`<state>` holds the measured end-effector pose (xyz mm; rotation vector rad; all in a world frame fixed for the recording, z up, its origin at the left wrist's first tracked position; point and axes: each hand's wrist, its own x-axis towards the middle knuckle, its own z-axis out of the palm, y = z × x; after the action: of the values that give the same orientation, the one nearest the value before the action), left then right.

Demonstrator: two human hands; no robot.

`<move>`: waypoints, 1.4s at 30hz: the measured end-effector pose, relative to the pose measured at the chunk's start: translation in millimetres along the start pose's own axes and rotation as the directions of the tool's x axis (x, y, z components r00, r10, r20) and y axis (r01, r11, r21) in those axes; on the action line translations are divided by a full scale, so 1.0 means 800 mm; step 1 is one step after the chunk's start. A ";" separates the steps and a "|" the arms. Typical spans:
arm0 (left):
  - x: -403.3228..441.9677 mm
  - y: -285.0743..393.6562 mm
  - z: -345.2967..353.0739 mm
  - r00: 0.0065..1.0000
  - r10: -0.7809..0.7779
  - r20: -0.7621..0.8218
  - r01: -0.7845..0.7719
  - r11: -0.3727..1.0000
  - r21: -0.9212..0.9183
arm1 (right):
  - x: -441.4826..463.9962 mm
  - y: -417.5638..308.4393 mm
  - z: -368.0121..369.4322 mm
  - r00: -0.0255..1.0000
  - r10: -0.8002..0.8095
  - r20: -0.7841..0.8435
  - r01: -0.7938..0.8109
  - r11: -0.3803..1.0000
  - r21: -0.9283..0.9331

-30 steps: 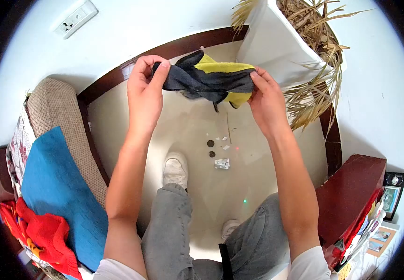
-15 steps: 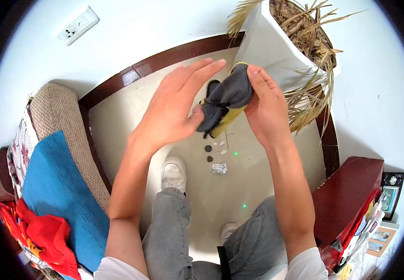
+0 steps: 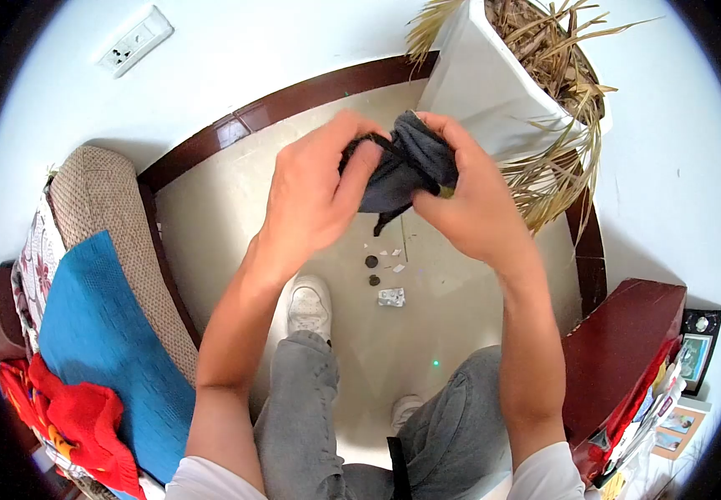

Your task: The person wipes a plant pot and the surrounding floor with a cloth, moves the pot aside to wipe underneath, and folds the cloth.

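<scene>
Both hands hold a dark grey cloth item [image 3: 402, 171] with a black strap and a bit of yellow showing, up above the floor; its exact kind I cannot make out. My left hand [image 3: 317, 183] is closed on its left side, thumb over the cloth and fingertips partly hidden behind it. On the right side, my right hand [image 3: 473, 204] grips it between thumb and fingers. A loose black strap end [image 3: 390, 218] dangles below the cloth.
On the tiled floor below lie two dark round pieces, several small white scraps and a silvery packet [image 3: 391, 297]. A white planter [image 3: 477, 92] with dry leaves stands at the back right. A sofa [image 3: 110, 200] is at left, a dark red cabinet [image 3: 619, 350] at right.
The grey cloth item has been turned, so its black strap shows and less yellow is visible. My left hand has gone from spread fingers to gripping it; my right hand's grip has shifted.
</scene>
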<state>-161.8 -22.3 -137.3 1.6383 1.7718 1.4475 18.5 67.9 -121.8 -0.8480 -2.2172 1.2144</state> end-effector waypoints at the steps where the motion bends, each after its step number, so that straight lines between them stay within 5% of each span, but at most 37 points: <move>1: 0.001 0.005 -0.001 0.999 0.016 -0.052 -0.015 1.000 0.021 | 0.002 0.000 0.004 0.999 0.006 -0.040 -0.010 0.995 -0.096; 5: 0.009 -0.003 -0.009 0.920 -0.055 -0.389 0.014 0.994 -0.109 | 0.005 0.013 0.007 0.956 -0.028 -0.293 -0.076 0.938 -0.339; 7: 0.012 -0.006 -0.025 0.885 -0.158 -0.438 0.041 0.963 -0.265 | 0.004 0.043 0.005 0.946 -0.084 -0.312 -0.071 0.888 -0.454; 11: 0.011 -0.027 -0.038 0.843 -0.169 -0.511 0.058 0.973 -0.225 | -0.001 0.065 0.003 0.917 -0.103 -0.385 -0.093 0.885 -0.457; 14: 0.005 -0.044 -0.047 0.807 -0.348 -0.478 0.196 0.920 -0.340 | 0.006 0.056 -0.006 0.855 0.049 -0.517 -0.177 0.963 -0.202; 17: 0.006 -0.061 -0.059 0.780 -0.416 -0.468 0.199 0.873 -0.444 | 0.009 0.041 -0.019 0.920 0.146 -0.363 -0.129 0.989 0.070; 18: 0.009 -0.061 -0.062 0.765 -0.443 -0.467 0.183 0.845 -0.502 | 0.011 0.035 -0.020 0.936 0.239 -0.258 -0.157 0.940 0.302; 19: 0.005 -0.052 -0.073 0.753 -0.571 -0.326 0.179 0.655 -0.734 | 0.011 0.020 -0.020 0.950 0.262 -0.170 -0.173 0.895 0.410; 21: -0.004 -0.051 -0.095 0.884 -0.449 -0.134 0.077 0.421 -0.904 | 0.006 -0.016 -0.016 0.962 0.273 0.010 -0.224 0.767 0.601; 22: -0.005 -0.045 -0.097 0.901 -0.393 -0.182 0.028 0.472 -0.881 | 0.002 -0.012 -0.013 0.989 0.148 -0.023 -0.118 0.867 0.485; 25: -0.001 -0.022 -0.087 0.947 -0.206 -0.247 -0.064 0.632 -0.773 | -0.004 -0.022 -0.011 0.994 0.103 0.046 -0.111 0.969 0.219; 28: -0.007 -0.014 -0.039 0.999 0.003 -0.041 -0.025 0.829 -0.559 | -0.006 -0.032 -0.003 0.998 0.011 0.057 -0.028 0.949 0.313; 31: -0.009 -0.012 -0.037 0.854 -0.060 0.517 0.231 0.934 -0.273 | -0.009 -0.032 -0.007 0.998 0.026 0.062 -0.047 0.929 0.367; 34: -0.014 -0.029 -0.040 0.908 -0.143 0.395 0.205 0.971 -0.120 | -0.014 -0.042 -0.026 0.993 0.087 0.074 -0.107 0.941 0.321; 38: -0.006 -0.034 -0.058 0.991 -0.116 0.068 0.134 0.852 -0.506 | -0.018 -0.046 -0.037 0.969 0.208 0.129 -0.229 0.958 0.173; 42: -0.011 -0.031 -0.050 0.969 -0.041 0.245 0.220 0.594 -0.774 | -0.017 -0.043 -0.030 0.946 0.194 0.260 -0.243 0.955 0.173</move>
<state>-204.3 -43.8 -143.6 1.0704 0.8497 1.5872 33.8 57.8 -81.9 -0.9248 -2.1736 1.6994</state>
